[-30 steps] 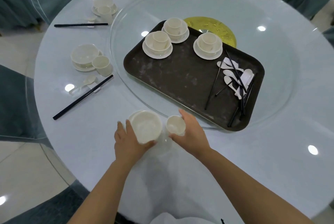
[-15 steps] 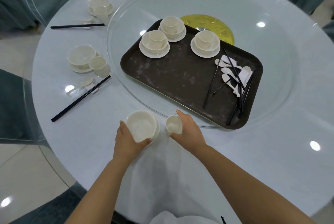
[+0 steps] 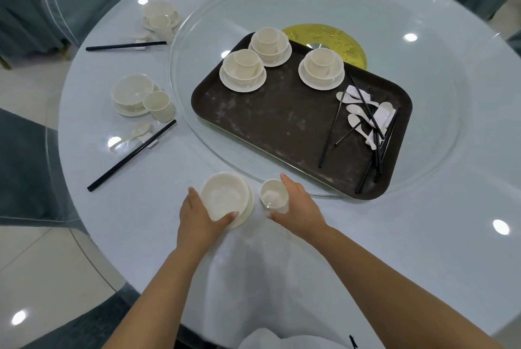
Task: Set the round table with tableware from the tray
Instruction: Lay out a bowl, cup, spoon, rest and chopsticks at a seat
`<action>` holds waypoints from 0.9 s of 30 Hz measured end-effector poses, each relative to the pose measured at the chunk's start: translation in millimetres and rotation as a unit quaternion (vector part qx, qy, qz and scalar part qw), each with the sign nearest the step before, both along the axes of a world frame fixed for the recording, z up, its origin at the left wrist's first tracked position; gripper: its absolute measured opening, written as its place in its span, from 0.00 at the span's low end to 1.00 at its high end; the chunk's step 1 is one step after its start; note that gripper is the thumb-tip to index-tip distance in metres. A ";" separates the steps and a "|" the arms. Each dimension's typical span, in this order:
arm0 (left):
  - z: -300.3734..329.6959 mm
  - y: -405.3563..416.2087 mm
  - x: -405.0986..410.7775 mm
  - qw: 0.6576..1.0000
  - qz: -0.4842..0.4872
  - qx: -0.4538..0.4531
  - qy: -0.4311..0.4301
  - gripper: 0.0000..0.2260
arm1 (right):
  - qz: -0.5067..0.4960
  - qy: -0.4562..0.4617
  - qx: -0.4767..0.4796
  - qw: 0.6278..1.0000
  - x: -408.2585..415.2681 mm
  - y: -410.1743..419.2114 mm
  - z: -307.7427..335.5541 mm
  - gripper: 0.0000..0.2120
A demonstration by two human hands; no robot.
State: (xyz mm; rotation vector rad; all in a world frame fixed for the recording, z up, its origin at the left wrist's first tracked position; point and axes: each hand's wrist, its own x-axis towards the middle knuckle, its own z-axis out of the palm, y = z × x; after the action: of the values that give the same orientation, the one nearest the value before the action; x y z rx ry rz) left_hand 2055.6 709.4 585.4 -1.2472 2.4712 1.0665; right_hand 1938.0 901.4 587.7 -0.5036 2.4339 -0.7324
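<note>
At 6 o'clock I grip bowl (image 3: pixel 224 196) and cup (image 3: pixel 273 195), fingers curled around each; four places laid, three stacks remain on the tray (image 3: pixel 282 123).

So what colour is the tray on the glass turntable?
Dark brown, with pale scuff marks, seen in the head view: the tray.

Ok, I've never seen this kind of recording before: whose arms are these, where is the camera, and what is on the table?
The camera sits on a person's head, looking down at their own bare hands. The left hand grips a white round bowl on its saucer; the right hand holds a small white cup beside it. Both stand on the round pale-blue table. Beyond, on a glass turntable, a dark brown rectangular tray carries three more stacked sets, white spoons and black chopsticks.
</note>
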 end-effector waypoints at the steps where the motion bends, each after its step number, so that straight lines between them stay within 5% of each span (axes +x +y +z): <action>1: 2.0 0.1 -0.4 1.000 0.004 -0.008 0.004 0.51 | 0.000 -0.001 -0.003 1.000 0.0 2.2 0.4 0.48; 6: 18.2 5.6 -10.1 0.998 -0.006 -0.040 0.037 0.43 | -0.033 0.000 -0.033 0.999 -4.7 18.8 5.6 0.44; 12: 44.8 21.4 -40.0 0.993 -0.063 -0.048 0.090 0.22 | -0.114 0.039 -0.071 0.990 -24.6 48.0 16.6 0.29; 27: 62.3 80.2 -110.3 0.983 -0.151 0.005 0.103 0.15 | -0.346 0.041 -0.132 0.928 -120.1 119.5 32.6 0.12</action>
State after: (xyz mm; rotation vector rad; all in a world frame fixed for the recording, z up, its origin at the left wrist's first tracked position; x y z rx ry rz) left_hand 1945.2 789.6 647.7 -0.7555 2.6888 1.1719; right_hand 1817.9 1020.9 620.3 0.2714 2.6040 -1.3569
